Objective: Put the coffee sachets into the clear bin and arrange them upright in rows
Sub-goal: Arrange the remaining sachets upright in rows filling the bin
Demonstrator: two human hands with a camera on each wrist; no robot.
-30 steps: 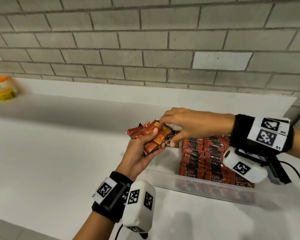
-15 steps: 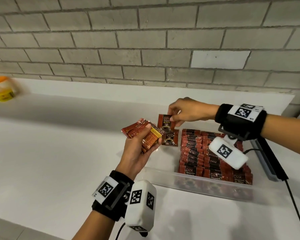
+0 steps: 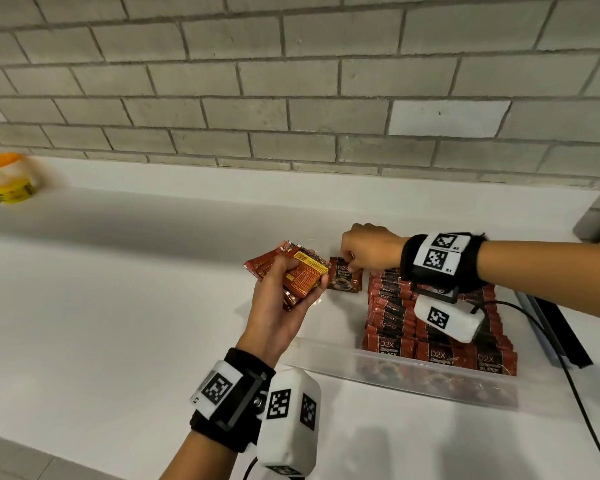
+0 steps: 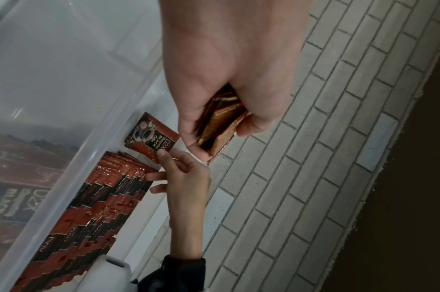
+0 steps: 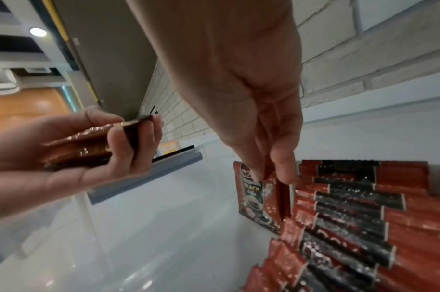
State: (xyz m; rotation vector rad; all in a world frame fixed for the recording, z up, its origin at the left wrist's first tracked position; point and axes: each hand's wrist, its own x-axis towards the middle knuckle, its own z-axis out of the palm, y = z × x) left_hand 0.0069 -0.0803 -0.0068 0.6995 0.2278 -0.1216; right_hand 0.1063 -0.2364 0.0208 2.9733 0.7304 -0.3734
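Note:
My left hand (image 3: 284, 299) grips a stack of red coffee sachets (image 3: 300, 271) above the left end of the clear bin (image 3: 329, 362); the stack (image 4: 221, 122) shows between thumb and fingers in the left wrist view. My right hand (image 3: 364, 252) pinches the top edge of one upright sachet (image 3: 343, 280) at the bin's far left, beside the rows. In the right wrist view thumb and fingertip hold that sachet (image 5: 254, 199) low in the bin. Rows of upright sachets (image 3: 430, 327) fill the bin's right part.
The bin stands on a white counter (image 3: 118, 306) against a grey brick wall (image 3: 291, 98). An orange-lidded tub (image 3: 7, 178) sits far left. A dark flat bar (image 3: 555, 327) and a black cable (image 3: 575, 393) lie right of the bin.
My right hand pulled a sachet off the stack in my left hand, lifted it, then lowered it into the bin's far left. The left hand stayed nearly still.

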